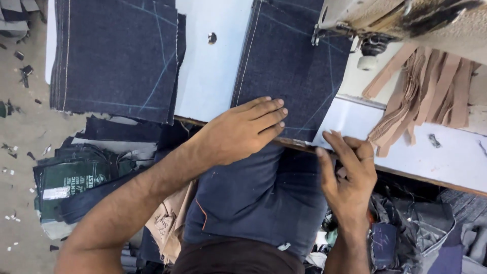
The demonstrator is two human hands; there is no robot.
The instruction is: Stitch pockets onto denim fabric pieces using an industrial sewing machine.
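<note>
Illumination was even, diffuse and moderately bright; no source was in view. The white table top read pale blue-white without hard glare. Below the table's front edge, the fabric heaps sat in deeper shade. The sewing machine above the table's far right corner was overexposed and soft. Slight motion blur showed on the right hand. The dark denim kept little detail.

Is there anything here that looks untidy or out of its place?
Yes. Small scraps lie scattered on the floor at the left. The denim piece under the left hand lies flat; the right hand pinches its corner.
</note>
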